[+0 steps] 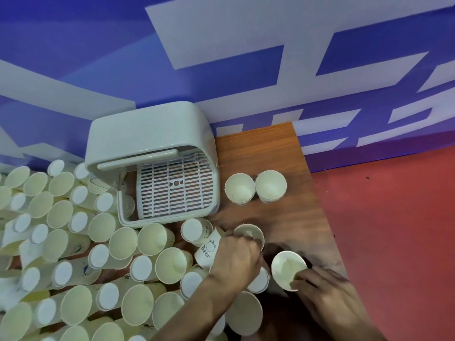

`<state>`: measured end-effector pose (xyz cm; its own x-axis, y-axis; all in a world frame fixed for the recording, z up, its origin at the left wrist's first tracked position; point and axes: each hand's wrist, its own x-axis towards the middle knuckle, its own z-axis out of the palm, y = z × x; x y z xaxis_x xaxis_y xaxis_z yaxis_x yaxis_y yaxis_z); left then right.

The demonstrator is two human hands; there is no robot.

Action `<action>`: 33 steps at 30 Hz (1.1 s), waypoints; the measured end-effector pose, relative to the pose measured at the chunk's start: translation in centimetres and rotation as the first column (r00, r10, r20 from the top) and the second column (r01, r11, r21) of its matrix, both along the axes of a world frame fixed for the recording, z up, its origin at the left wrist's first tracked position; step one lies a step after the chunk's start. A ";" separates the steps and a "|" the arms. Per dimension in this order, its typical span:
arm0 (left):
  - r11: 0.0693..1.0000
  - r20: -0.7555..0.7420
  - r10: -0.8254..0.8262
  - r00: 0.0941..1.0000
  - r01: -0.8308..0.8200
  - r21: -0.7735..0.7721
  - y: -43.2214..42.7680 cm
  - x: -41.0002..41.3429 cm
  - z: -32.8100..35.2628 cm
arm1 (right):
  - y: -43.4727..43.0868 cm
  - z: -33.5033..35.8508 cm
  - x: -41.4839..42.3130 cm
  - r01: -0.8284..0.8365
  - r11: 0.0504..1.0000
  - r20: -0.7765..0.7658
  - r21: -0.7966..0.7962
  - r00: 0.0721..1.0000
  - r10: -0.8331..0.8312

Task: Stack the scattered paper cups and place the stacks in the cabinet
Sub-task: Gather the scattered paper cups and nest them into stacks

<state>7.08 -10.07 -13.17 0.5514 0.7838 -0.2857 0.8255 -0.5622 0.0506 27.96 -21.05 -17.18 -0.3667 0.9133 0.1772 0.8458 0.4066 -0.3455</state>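
Two grips: left grip (237,258) held left cup (248,231); right grip (322,289) pinched right cup (285,267) at its rim.
Relation: your right cup was just right of it, mouths up.

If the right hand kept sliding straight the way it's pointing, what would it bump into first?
Probably the left hand, which grips a paper cup just ahead. The right hand points up-left with its held cup leading, so that cup would likely touch first; heights are hard to judge.

text: "Bear" | on: paper cup (208,251) lying beside the left hand (237,258) | other print: unreadable
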 end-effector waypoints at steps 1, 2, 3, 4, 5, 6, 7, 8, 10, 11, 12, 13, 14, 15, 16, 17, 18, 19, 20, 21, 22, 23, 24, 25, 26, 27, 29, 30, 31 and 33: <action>1.000 -0.005 0.001 1.000 -0.001 0.016 0.3 0.0 0.2 | 0.5 0.3 0.0 0.028 1.000 0.006 -0.005 1.000 -0.028; 1.000 -0.002 0.005 1.000 -0.005 0.029 0.6 0.0 0.4 | 1.0 0.8 0.0 0.058 0.998 0.003 -0.021 0.998 -0.058; 0.999 0.006 0.009 1.000 -0.010 0.034 0.8 0.0 0.6 | 1.4 1.4 0.1 0.083 0.996 -0.007 -0.042 0.997 -0.083; 0.999 0.013 0.009 1.000 -0.009 0.037 1.0 0.0 0.8 | 1.8 1.8 0.2 0.100 0.993 -0.021 -0.057 0.995 -0.102; 0.999 0.018 0.002 1.000 -0.003 0.040 1.1 0.0 1.1 | 2.2 2.2 0.3 0.114 0.991 -0.038 -0.068 0.992 -0.116; 0.999 0.027 -0.008 1.000 0.006 0.048 1.2 0.0 1.7 | 2.6 2.6 0.4 0.125 0.990 -0.055 -0.071 0.990 -0.129; 0.998 0.047 -0.015 0.999 0.012 0.063 1.2 0.1 2.3 | 3.1 3.2 0.4 0.142 0.988 -0.073 -0.068 0.987 -0.147; 0.996 0.080 -0.018 0.997 0.011 0.089 1.2 0.0 3.1 | 3.6 3.9 0.4 0.166 0.984 -0.098 -0.059 0.980 -0.171; 0.985 0.168 -0.012 0.986 -0.016 0.169 1.5 -0.3 5.0 | 4.8 5.7 0.5 0.211 0.977 -0.166 -0.022 0.963 -0.212; 0.977 0.217 -0.007 0.976 -0.039 0.210 1.7 -0.5 6.1 | 5.4 6.6 0.5 0.225 0.974 -0.205 0.006 0.954 -0.219; 0.967 0.261 -0.003 0.965 -0.064 0.247 2.1 -1.0 7.2 | 6.1 7.4 0.6 0.235 0.971 -0.245 0.036 0.944 -0.219; 0.956 0.294 0.004 0.956 -0.090 0.280 2.6 -1.4 8.1 | 6.8 8.0 0.7 0.242 0.968 -0.282 0.062 0.935 -0.216; 0.945 0.309 0.016 0.951 -0.115 0.306 3.3 -1.9 9.0 | 7.6 8.3 0.8 0.249 0.965 -0.307 0.083 0.928 -0.213; 0.935 0.309 0.034 0.950 -0.139 0.326 4.1 -2.2 9.5 | 8.5 8.4 0.8 0.258 0.961 -0.322 0.097 0.922 -0.215; 0.926 0.303 0.058 0.951 -0.165 0.339 4.9 -2.5 9.8 | 9.3 8.3 0.9 0.267 0.958 -0.333 0.104 0.917 -0.219; 0.919 0.296 0.084 0.951 -0.189 0.346 5.7 -2.7 9.7 | 10.2 8.0 0.9 0.275 0.955 -0.344 0.107 0.912 -0.224; 0.915 0.282 0.106 0.954 -0.204 0.348 6.4 -2.7 9.5 | 11.0 7.7 0.9 0.278 0.955 -0.355 0.107 0.907 -0.225; 0.914 0.262 0.118 0.958 -0.208 0.349 6.9 -2.6 9.2 | 11.8 7.3 0.9 0.277 0.955 -0.366 0.103 0.904 -0.223; 0.915 0.243 0.121 0.962 -0.203 0.349 7.3 -2.4 8.8 | 12.5 6.9 0.7 0.274 0.957 -0.376 0.096 0.900 -0.220; 0.917 0.228 0.119 0.966 -0.195 0.348 7.5 -2.3 8.4 | 13.0 6.6 0.4 0.272 0.959 -0.385 0.086 0.896 -0.220; 0.920 0.214 0.116 0.970 -0.185 0.345 7.7 -2.1 8.0 | 13.4 6.2 0.0 0.265 0.962 -0.389 0.073 0.895 -0.217; 0.924 0.200 0.114 0.973 -0.178 0.339 7.8 -2.0 7.7 | 13.7 5.8 -0.4 0.252 0.966 -0.384 0.062 0.899 -0.210; 0.928 0.187 0.117 0.975 -0.175 0.330 7.8 -1.9 7.4 | 13.9 5.5 -0.8 0.236 0.970 -0.371 0.053 0.907 -0.200; 0.932 0.171 0.126 0.977 -0.176 0.317 7.6 -1.8 7.2 | 14.1 5.2 -1.1 0.222 0.974 -0.354 0.050 0.916 -0.191; 0.937 0.154 0.136 0.979 -0.178 0.302 7.5 -1.8 7.0 | 14.2 5.0 -1.2 0.211 0.976 -0.339 0.050 0.923 -0.182; 0.942 0.137 0.142 0.980 -0.177 0.285 7.5 -1.8 6.7 | 14.3 4.7 -1.3 0.202 0.978 -0.329 0.049 0.928 -0.176; 0.954 0.092 0.154 0.984 -0.173 0.244 7.4 -1.8 6.3 | 14.3 4.1 -1.1 0.186 0.982 -0.313 0.037 0.935 -0.166; 0.959 0.069 0.160 0.985 -0.172 0.224 7.4 -1.8 6.0 | 14.4 3.9 -1.1 0.181 0.983 -0.301 0.028 0.939 -0.164; 0.964 0.051 0.163 0.985 -0.170 0.204 7.5 -1.8 5.7 | 14.4 3.7 -1.0 0.178 0.984 -0.288 0.017 0.943 -0.165; 0.974 0.031 0.155 0.987 -0.158 0.160 7.6 -1.9 5.0 | 14.5 3.4 -0.9 0.181 0.983 -0.269 -0.004 0.947 -0.175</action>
<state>5.16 -2.45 -8.13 0.4219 0.8959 -0.1389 0.9037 -0.4278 -0.0146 27.02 -6.54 -13.80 -0.1349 0.9546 0.2656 0.7826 0.2670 -0.5624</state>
